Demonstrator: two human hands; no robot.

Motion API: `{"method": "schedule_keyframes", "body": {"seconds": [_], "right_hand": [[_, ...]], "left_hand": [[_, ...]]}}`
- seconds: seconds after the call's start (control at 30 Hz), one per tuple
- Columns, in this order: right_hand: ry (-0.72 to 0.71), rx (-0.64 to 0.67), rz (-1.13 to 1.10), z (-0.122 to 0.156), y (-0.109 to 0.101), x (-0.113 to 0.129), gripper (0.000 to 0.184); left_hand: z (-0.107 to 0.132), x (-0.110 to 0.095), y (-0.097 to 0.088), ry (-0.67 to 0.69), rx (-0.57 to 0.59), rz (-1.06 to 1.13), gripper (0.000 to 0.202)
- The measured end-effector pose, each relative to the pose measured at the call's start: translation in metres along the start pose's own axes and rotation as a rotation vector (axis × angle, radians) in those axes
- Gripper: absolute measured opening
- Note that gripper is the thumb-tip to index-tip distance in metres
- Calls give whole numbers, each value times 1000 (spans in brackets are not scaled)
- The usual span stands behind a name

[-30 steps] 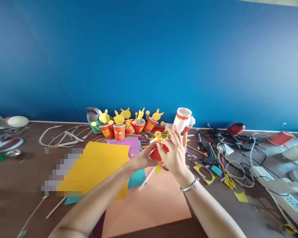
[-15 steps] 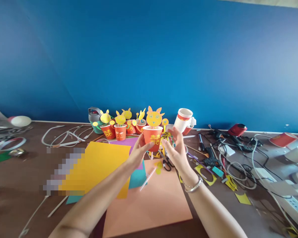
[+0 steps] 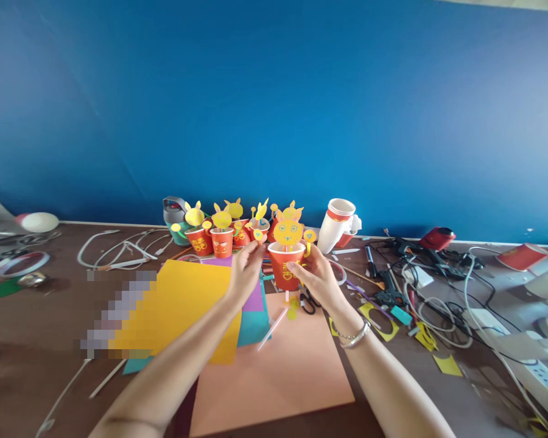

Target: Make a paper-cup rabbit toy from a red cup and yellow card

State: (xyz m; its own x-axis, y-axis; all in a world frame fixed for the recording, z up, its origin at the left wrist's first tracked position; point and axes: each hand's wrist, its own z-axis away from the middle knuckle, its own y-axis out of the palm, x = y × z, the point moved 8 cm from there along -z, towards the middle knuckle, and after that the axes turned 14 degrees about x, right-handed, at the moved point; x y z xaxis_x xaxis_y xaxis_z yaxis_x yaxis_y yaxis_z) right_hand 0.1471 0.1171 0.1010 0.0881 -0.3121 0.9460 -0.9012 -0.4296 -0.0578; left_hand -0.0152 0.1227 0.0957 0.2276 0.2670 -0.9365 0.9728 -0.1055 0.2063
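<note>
The right hand point(image 3: 317, 277) curls around a red paper cup point(image 3: 284, 267) – thumb pressed on the front, fingers wrapped behind – and holds it up above a peach paper sheet point(image 3: 274, 371). A yellow paper rabbit face point(image 3: 288, 232) tops a straw point(image 3: 287, 296) that pokes out under the cup. Just beside the cup, the left hand point(image 3: 245, 274) pinches a small yellow heart point(image 3: 258, 235) between its fingertips. Scissors point(image 3: 307, 303) lie below, and more rabbit cups point(image 3: 221, 242) stand in a cluster behind, near a stack of white cups point(image 3: 335, 226).
</note>
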Motion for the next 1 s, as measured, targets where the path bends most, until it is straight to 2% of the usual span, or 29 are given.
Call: {"method": "schedule_keyframes", "body": {"seconds": [0.07, 0.13, 0.23, 0.33, 0.4, 0.57, 0.63, 0.8, 1.0], "right_hand": [[-7, 35, 20, -1, 2, 2, 39], [14, 64, 39, -1, 2, 2, 41], [59, 101, 69, -2, 1, -2, 41], [76, 123, 47, -3, 0, -7, 40], [80, 126, -5, -3, 0, -10, 39], [86, 122, -145, -4, 1, -10, 41], [75, 125, -161, -4, 2, -8, 43], [48, 137, -159, -5, 4, -4, 48], [52, 122, -138, -5, 4, -2, 51]], "left_hand": [[1, -8, 0, 16, 26, -173, 12], [1, -17, 5, 52, 91, -436, 10], [2, -21, 14, 87, 227, -820, 20], [1, -19, 16, 72, 287, -994, 24], [0, -17, 14, 46, 281, -934, 22], [-2, -12, 17, -65, 283, -337, 17], [-2, -11, 22, -89, 303, -188, 17], [0, -8, 27, -86, 328, -28, 24], [1, 11, 36, -162, 391, 137, 58]]}}
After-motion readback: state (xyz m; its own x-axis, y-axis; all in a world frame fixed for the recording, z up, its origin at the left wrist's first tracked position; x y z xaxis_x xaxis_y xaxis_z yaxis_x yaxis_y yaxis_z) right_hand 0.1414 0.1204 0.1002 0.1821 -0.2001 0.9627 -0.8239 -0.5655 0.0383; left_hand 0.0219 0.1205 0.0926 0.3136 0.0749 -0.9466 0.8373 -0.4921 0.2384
